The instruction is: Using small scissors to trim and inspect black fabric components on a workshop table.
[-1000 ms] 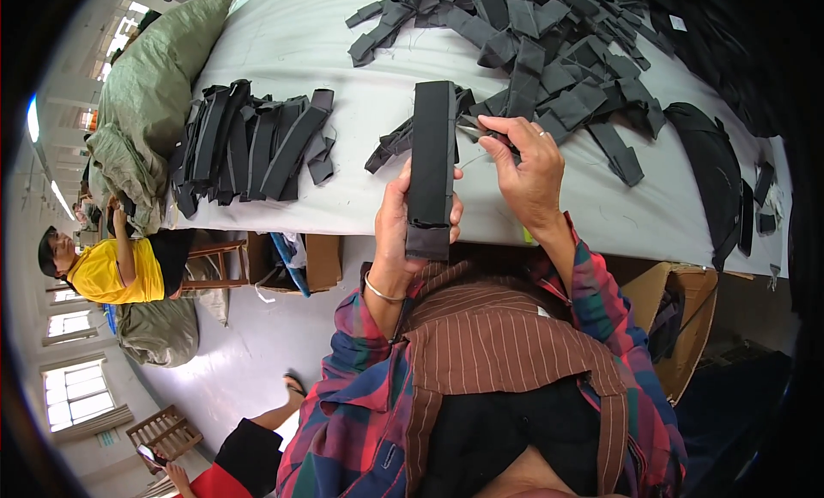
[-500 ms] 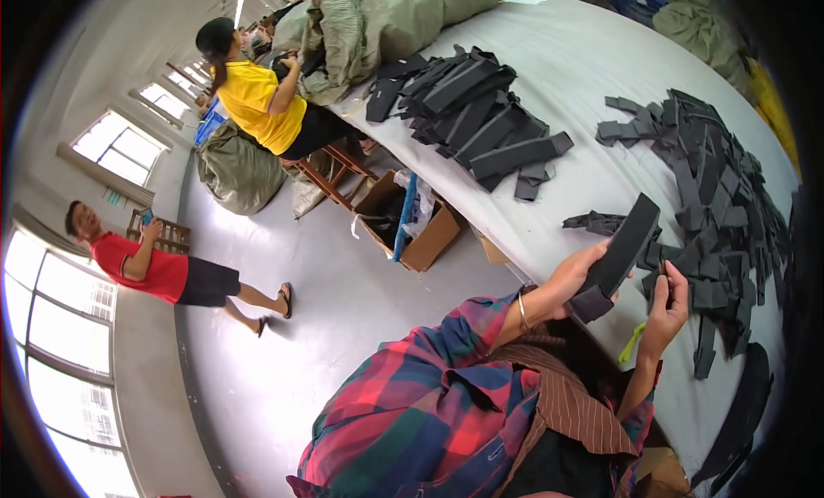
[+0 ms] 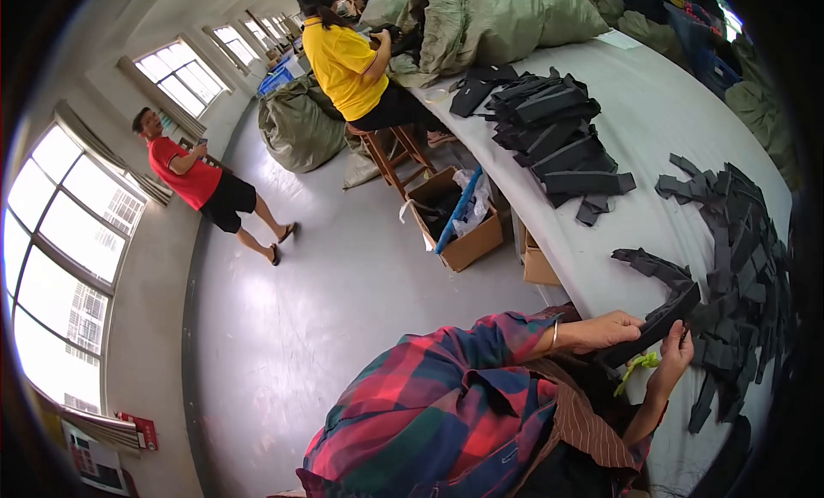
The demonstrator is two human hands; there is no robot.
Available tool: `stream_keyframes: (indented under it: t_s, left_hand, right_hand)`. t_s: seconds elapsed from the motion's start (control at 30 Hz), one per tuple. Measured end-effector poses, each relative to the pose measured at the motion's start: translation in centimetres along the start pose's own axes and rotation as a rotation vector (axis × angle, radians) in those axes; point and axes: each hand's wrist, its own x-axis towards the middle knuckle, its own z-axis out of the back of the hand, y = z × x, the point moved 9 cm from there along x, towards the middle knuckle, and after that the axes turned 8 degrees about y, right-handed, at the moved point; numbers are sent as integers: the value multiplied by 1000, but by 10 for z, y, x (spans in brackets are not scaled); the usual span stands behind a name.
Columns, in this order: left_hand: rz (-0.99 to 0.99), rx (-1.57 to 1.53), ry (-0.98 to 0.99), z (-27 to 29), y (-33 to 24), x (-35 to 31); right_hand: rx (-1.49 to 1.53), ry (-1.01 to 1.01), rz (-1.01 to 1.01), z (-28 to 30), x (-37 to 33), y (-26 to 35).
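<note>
My left hand grips a black fabric strip, which slants up to the right above the table edge. At the strip's right side, my right hand is closed in a pinch. Whatever lies between its fingertips is too small to make out. Just left of the right hand is a yellow-green cord or ribbon. Beyond my hands lies another dark strip, and a loose heap of black strips spreads to the right.
The white-covered table carries a second pile of black strips farther off, with large green sacks behind. An open cardboard box stands on the floor beside the table. A person in yellow sits at the table; another in red stands left.
The view has turned left. The strip in my left hand has been lowered and tipped flatter, and my right hand's fingertips have come close against it.
</note>
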Motion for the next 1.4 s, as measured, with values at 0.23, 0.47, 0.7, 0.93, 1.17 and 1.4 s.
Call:
stream_keyframes:
  t_s: [0.23,0.47,0.7,0.93,1.17,1.4]
  left_hand:
    - [24,85,-1,-4,-9,-12]
    - [61,231,16,-9,-12,-19]
    - [20,192,21,-16,-11,-16]
    - [19,168,6,-14,-8,-16]
    - [65,132,9,-15,1,-15]
    - [106,223,44,-16,5,-14]
  right_hand:
    - [-108,-43,133,-4,-6,18]
    - [-147,-40,162,-1,-14,30]
    - [-31,-156,215,11,-25,44]
    - [-37,-223,246,19,-32,55]
    - [-60,-222,256,31,-34,52]
    - [-89,-240,242,37,-38,48]
